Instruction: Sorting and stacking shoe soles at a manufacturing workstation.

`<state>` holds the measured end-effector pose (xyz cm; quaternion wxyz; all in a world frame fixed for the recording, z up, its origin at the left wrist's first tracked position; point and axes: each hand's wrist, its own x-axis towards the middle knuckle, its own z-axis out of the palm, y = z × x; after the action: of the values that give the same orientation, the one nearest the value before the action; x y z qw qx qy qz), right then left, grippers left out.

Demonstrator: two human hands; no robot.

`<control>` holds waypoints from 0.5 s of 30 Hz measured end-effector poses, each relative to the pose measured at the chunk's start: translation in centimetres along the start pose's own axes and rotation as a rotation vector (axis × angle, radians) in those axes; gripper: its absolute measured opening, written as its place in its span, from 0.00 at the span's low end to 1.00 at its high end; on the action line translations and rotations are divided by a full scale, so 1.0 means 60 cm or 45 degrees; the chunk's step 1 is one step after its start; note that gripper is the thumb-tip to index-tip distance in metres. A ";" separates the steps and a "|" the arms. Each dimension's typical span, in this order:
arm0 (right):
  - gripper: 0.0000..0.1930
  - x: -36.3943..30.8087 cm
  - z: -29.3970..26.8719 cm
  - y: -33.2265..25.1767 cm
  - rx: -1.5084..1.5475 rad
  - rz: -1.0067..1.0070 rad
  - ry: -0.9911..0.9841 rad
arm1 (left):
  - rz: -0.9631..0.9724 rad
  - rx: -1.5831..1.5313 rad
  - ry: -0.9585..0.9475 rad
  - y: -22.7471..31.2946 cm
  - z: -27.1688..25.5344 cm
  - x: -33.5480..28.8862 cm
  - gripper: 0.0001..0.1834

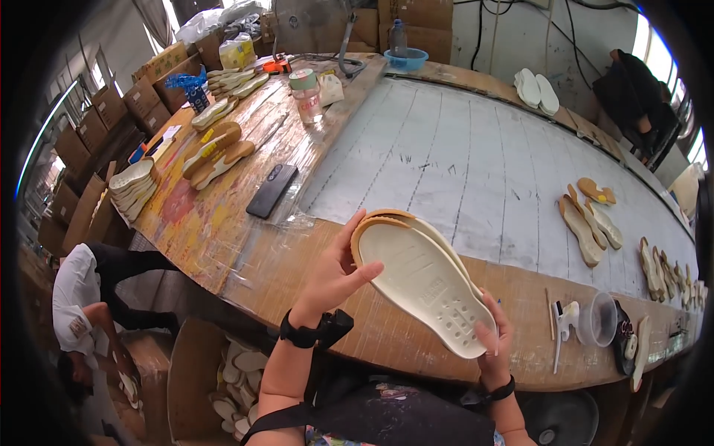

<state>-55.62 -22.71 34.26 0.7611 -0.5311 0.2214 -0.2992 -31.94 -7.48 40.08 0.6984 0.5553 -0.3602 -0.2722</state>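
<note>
A cream shoe sole (405, 271) with a tan rim at one end and a cluster of round holes at the other is held up above the front of the workbench. A second sole's edge (439, 241) shows behind it, mostly hidden. My left hand (336, 273) grips the tan-rimmed end, its thumb lying on the inner face. Around the holed end my right hand (497, 327) is closed, with the thumb near the holes and the fingers behind.
Left of the soles lies a black phone (272, 191). Stacked soles (134, 186) and a pink-lidded jar (306, 97) stand farther left. Loose soles (582, 227), a clear plastic tub (597, 320) and a brush (567, 318) sit to the right. A person (82, 305) bends at lower left.
</note>
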 end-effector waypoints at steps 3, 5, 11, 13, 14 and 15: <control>0.26 0.002 -0.001 -0.011 0.140 0.124 0.003 | 0.008 -0.016 -0.049 0.013 -0.005 -0.004 0.42; 0.27 0.001 -0.003 -0.012 0.228 0.261 0.004 | -0.014 0.074 -0.117 0.022 -0.015 -0.006 0.42; 0.29 -0.001 -0.001 -0.005 0.445 0.427 -0.022 | -0.005 0.119 -0.171 0.031 -0.005 0.001 0.41; 0.26 0.007 0.013 -0.021 0.447 0.481 -0.156 | -0.018 0.044 -0.108 0.022 0.012 0.006 0.42; 0.26 0.004 0.017 -0.020 0.448 0.476 -0.138 | 0.000 -0.078 -0.011 0.011 0.018 0.010 0.42; 0.24 0.000 0.020 -0.018 0.120 0.409 -0.324 | 0.016 -0.199 0.085 -0.002 0.026 0.013 0.43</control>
<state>-55.07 -22.20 35.67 0.8448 -0.4864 0.1913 -0.1145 -32.73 -9.02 40.34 0.7529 0.5057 -0.3178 -0.2764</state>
